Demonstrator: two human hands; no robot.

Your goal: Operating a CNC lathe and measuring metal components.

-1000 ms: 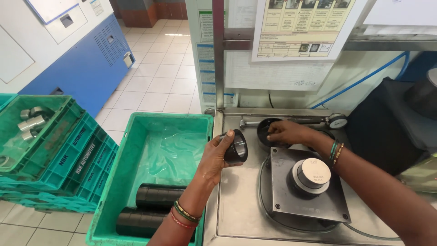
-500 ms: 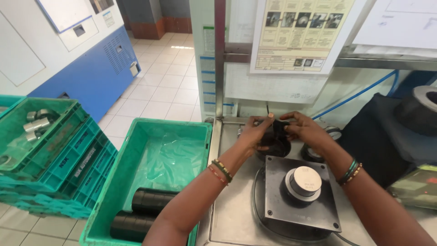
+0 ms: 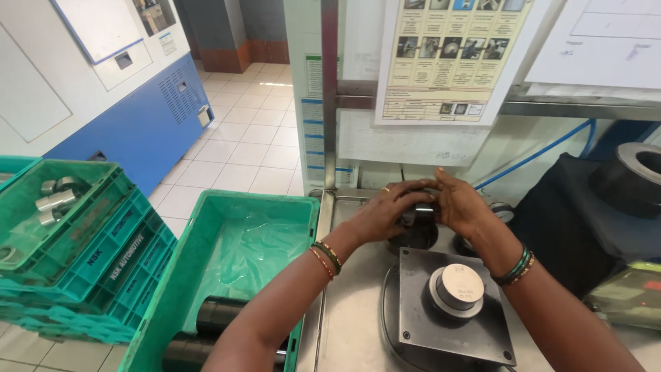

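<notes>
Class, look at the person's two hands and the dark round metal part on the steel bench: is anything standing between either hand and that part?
Nothing visible does. The left hand and right hand are both already closed around the dark round metal part from either side, above the steel bench, behind the black square fixture plate.

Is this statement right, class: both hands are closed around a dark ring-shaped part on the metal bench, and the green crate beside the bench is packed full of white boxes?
Not quite. The head view shows the green crate holding dark cylinders on clear plastic, not white boxes. The left hand and right hand do clasp the dark ring-shaped part on the metal bench.
</notes>
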